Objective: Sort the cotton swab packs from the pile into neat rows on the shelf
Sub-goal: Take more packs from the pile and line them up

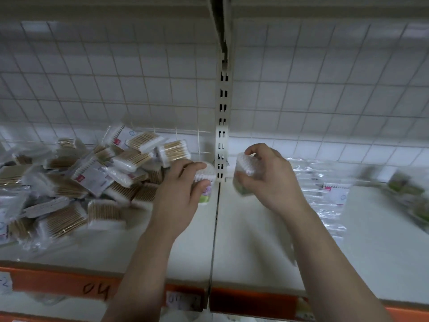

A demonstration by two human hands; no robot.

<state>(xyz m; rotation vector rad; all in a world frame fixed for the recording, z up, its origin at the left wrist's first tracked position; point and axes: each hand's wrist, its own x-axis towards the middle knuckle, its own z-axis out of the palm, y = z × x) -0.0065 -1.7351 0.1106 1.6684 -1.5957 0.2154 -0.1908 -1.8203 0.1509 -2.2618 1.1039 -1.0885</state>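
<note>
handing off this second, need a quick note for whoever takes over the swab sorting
Left hand grips a round swab tub at the pile's right edge, by the upright post.
Right hand holds a second tub over the shelf's right bay.
The pile of flat packs lies jumbled on the left bay.
A few clear packs lie further right, blurred.
Done: no neat row shows.
Left: place both tubs, then row up nearly the whole pile.
</note>
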